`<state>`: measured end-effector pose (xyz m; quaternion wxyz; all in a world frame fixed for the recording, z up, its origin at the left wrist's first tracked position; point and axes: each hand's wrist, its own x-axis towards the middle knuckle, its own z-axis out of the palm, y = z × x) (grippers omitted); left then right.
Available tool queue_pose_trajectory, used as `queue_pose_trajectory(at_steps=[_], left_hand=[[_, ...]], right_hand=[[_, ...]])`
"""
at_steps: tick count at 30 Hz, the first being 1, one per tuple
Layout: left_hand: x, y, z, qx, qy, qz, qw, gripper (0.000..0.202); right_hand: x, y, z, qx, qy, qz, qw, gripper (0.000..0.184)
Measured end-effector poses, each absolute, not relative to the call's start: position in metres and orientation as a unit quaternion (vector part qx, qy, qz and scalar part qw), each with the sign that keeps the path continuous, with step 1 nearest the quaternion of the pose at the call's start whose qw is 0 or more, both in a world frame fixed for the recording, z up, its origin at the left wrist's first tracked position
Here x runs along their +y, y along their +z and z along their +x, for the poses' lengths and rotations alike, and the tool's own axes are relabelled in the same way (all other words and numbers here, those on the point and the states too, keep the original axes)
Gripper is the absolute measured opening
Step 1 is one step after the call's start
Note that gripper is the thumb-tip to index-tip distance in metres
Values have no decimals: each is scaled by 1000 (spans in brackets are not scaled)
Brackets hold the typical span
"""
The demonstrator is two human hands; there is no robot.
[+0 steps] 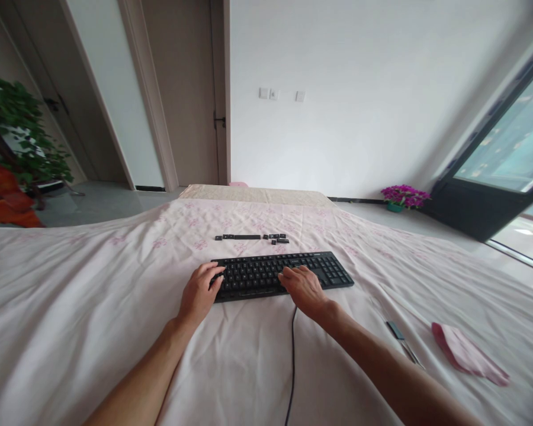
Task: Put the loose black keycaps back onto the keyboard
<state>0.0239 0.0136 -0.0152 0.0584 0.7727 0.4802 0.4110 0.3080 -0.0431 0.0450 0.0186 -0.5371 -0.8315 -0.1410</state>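
Observation:
A black keyboard (266,273) lies on a pale pink sheet (93,307) with a flower print. My left hand (199,291) rests at the keyboard's left end, its fingers curled over the edge and the keys there. Over the middle keys lies my right hand (302,286), fingers bent down onto them. A row of loose black keycaps (253,238), one of them a long bar, lies on the sheet just behind the keyboard. The keyboard's black cable (292,367) runs toward me between my arms.
A small tool with a teal handle (400,336) and a folded pink cloth (466,355) lie on the sheet at my right. Further off are a potted purple flower (404,197) on the floor, a window at right, doors at left and a green plant (13,127).

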Motion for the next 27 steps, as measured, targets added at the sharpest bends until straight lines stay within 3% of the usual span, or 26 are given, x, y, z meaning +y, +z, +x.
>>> queue_pose_trajectory(at_steps=[9, 16, 22, 27], left_hand=[[14, -16, 25, 469, 417, 777, 46, 24], [14, -17, 24, 471, 421, 774, 40, 25], [17, -16, 24, 476, 438, 761, 59, 24], [20, -18, 23, 483, 430, 759, 72, 23]], right_hand=[[-57, 43, 302, -827, -200, -526, -7, 30], [-55, 44, 306, -829, -150, -538, -6, 33], [0, 59, 333, -765, -46, -634, 104, 31], [63, 61, 329, -727, -93, -677, 62, 27]])
